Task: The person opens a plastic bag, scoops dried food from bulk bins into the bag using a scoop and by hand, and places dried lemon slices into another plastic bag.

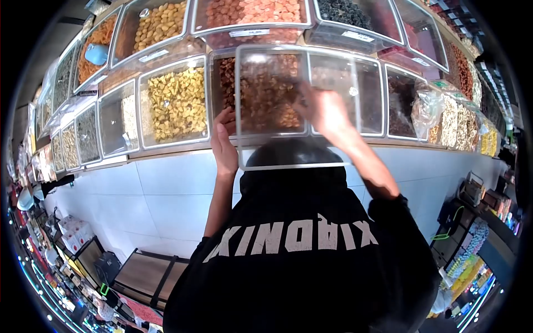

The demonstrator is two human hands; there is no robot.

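A clear plastic lid [288, 165] with a pale rim is tilted over a bin of brown dried pieces [228, 77]. My left hand [224, 145] is at the lid's left edge, its fingers closed against the rim. My right hand [326, 111] is over the right part of the same bin, bent at the wrist. Motion smears its fingers, and I cannot make out whether they hold anything. Through the lower part of the lid shows a dark rounded shape [294, 154]. Left of this bin is a lidded bin of yellow chopped pieces [176, 102].
More lidded bins surround the work: yellow-brown nuts [161, 25], pink pieces [252, 11] and dark dried pieces [344, 14] in the back row. A clear plastic bag [430, 114] lies to the right. White panels [166, 188] front the counter.
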